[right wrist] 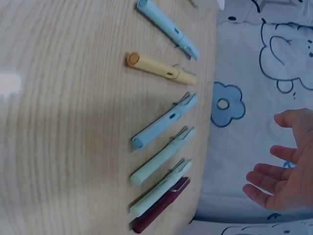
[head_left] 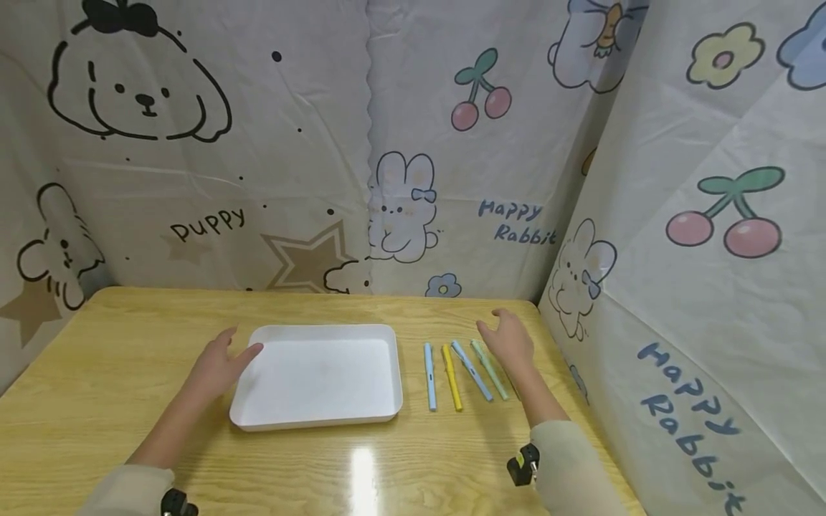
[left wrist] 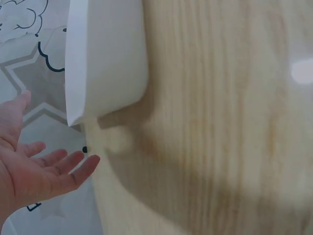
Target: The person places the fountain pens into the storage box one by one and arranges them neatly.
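Currently: both hands spread over the table, tray and pens between

Clock centred on the white tray [head_left: 316, 376], twelve towards the far wall, as I read it on my remote head feed.

Left hand [head_left: 218, 365] at nine o'clock: fingers apart, loosely bent, grasping nothing. Thumb overlaps the rim in the head view; my left wrist view shows a gap.

Right hand [head_left: 513, 344] at three o'clock, beyond the pens: thumb and fingers spread, nothing held.

Six pens fan out at three o'clock. Outward from the tray: pale blue pen [head_left: 430, 380], yellow pen [head_left: 452, 380], second blue pen [head_left: 473, 371], pale green pen [head_left: 490, 369], second green pen [right wrist: 161, 187], maroon pen [right wrist: 163, 206]. The last two lie side by side.

Surface: wood-grain table [head_left: 290, 466], yellowish, rounded far corners, glossy; bright glare patch [head_left: 363, 480] at five o'clock.

Room: printed sheet [head_left: 310, 165] behind the table. Puppy drawing [head_left: 143, 100] at eleven, brown star [head_left: 310, 258] at twelve, seated rabbit [head_left: 404, 215] at one. Side sheet [head_left: 658, 287] from two to three, with cherries [head_left: 753, 238] at two and "Happy Rabbit" lettering lower down. Creases visible in both sheets.
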Action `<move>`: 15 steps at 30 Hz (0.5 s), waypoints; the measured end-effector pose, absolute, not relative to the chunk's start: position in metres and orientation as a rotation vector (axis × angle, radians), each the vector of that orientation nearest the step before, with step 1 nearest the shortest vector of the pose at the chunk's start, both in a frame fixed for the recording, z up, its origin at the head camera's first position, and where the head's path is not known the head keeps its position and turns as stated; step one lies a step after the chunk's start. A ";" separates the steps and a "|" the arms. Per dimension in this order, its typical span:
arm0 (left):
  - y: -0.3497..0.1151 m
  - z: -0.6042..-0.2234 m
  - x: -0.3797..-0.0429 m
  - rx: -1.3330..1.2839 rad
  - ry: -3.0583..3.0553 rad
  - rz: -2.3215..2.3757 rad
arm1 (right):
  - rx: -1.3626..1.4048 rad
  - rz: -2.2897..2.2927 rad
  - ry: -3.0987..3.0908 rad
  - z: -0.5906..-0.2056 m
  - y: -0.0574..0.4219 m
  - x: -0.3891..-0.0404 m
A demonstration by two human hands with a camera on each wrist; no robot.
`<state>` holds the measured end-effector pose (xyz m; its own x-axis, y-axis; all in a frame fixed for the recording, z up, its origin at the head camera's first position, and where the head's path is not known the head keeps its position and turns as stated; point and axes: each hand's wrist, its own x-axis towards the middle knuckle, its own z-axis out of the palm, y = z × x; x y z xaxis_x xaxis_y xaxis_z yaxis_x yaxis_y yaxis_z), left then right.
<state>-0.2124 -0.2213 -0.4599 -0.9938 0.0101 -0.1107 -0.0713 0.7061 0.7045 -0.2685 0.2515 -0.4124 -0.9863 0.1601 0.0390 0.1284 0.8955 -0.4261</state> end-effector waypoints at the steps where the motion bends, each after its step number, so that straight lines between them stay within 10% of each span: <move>1: -0.222 -0.461 -0.211 -0.060 2.778 1.189 | -0.242 0.688 -2.991 -0.414 0.255 -0.268; 15: -0.235 -0.484 -0.200 -0.182 2.552 1.379 | -0.363 0.888 -2.952 -0.441 0.303 -0.254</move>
<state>-0.1997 -0.2354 -0.4839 -0.9647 0.0021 -0.2635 -0.2192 0.5484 0.8070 -0.2536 0.3026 -0.4414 -0.9719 0.2334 -0.0311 0.2118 0.8090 -0.5483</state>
